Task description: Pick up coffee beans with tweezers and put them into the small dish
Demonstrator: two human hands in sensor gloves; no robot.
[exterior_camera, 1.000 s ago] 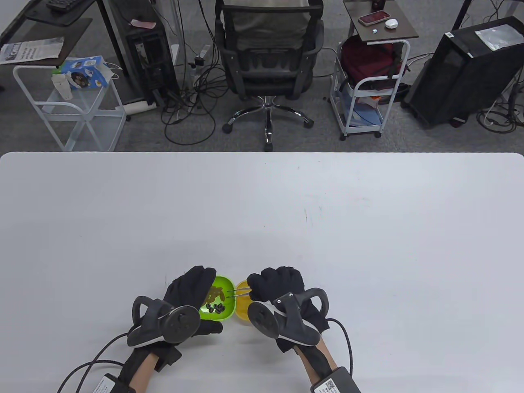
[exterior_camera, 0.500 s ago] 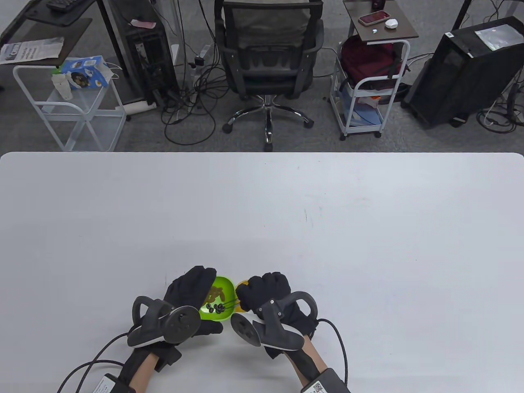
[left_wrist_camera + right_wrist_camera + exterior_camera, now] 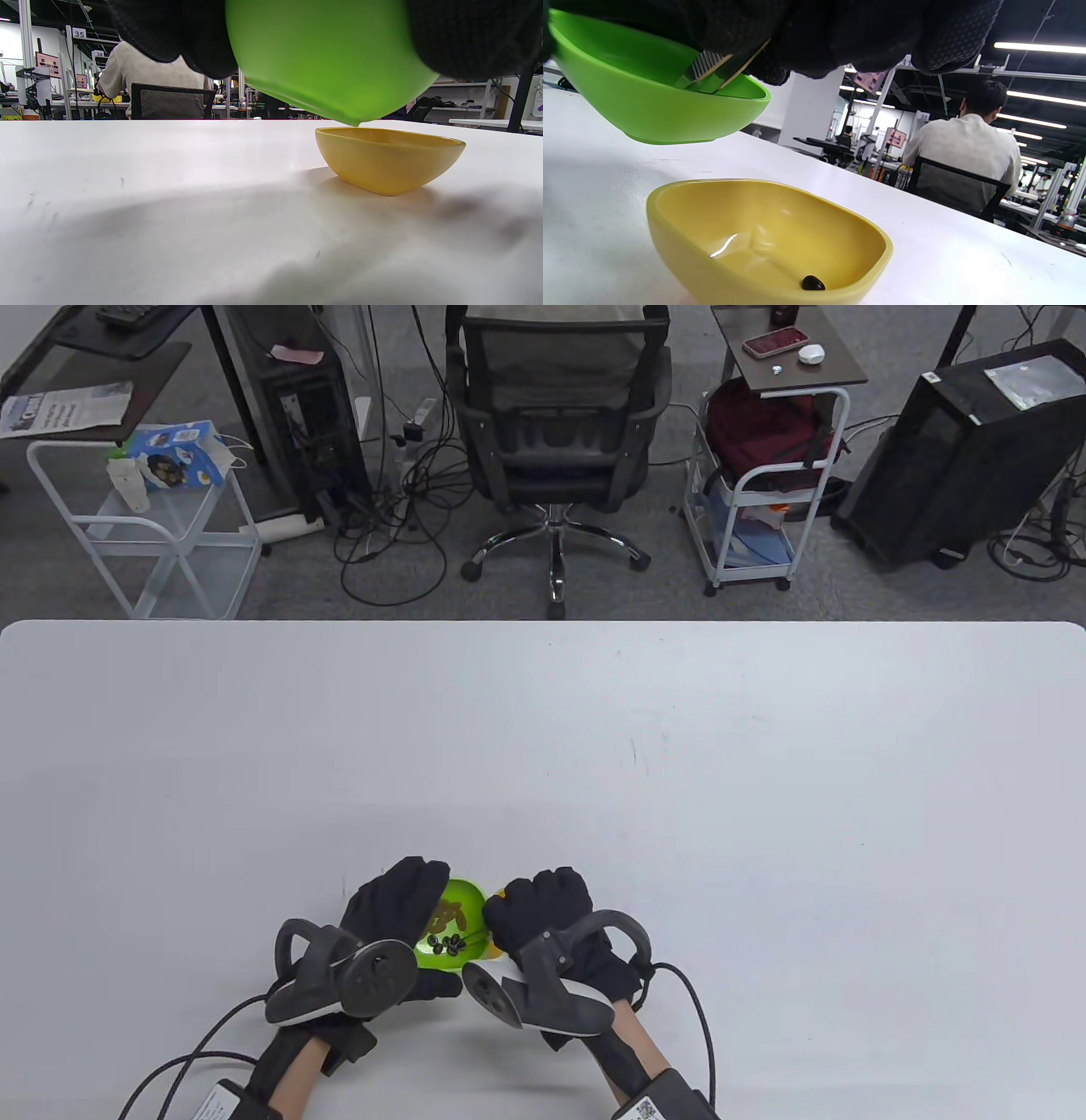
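Observation:
My left hand (image 3: 394,903) grips a green dish (image 3: 462,895) and holds it tilted, lifted off the table. Several dark coffee beans (image 3: 447,942) lie in its low side. My right hand (image 3: 536,909) pinches metal tweezers (image 3: 712,72), whose arms reach over the rim into the green dish (image 3: 657,110). Their tips are hidden. A yellow dish (image 3: 768,241) stands on the table below my right hand with one bean (image 3: 813,283) in it. In the table view only its edge (image 3: 503,891) shows. The left wrist view shows the green dish's underside (image 3: 331,63) above the yellow dish (image 3: 388,159).
The white table (image 3: 679,780) stretches wide beyond and beside the hands. Glove cables (image 3: 704,1027) trail toward the front edge. An office chair (image 3: 556,415) and carts stand on the floor behind the table.
My right hand has moved left and toward me, covering most of the yellow dish and bringing the tweezers into the green dish. My left hand and the green dish have stayed put.

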